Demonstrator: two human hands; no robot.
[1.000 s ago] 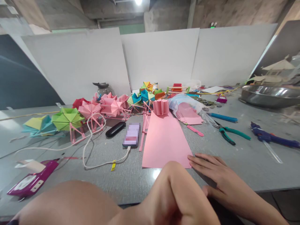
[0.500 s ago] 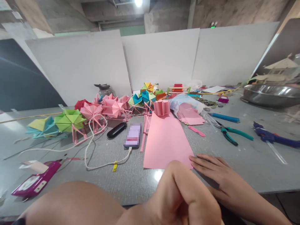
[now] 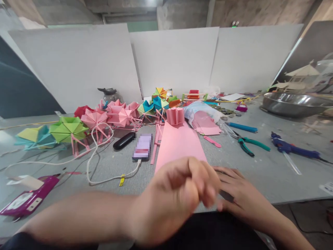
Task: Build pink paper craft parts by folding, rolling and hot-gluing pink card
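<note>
Raised since before, left hand [image 3: 179, 194] hovers loosely curled, grip empty; right hand [image 3: 235, 194] lies spread beside pink paper [image 3: 179, 146].

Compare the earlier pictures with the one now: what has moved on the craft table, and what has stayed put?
The left hand has risen from low and close to the camera, loosely curled, and now covers the near end of the pink sheet. It holds nothing. The right hand still lies flat on the table beside the sheet. The phone and pliers are unmoved.
</note>
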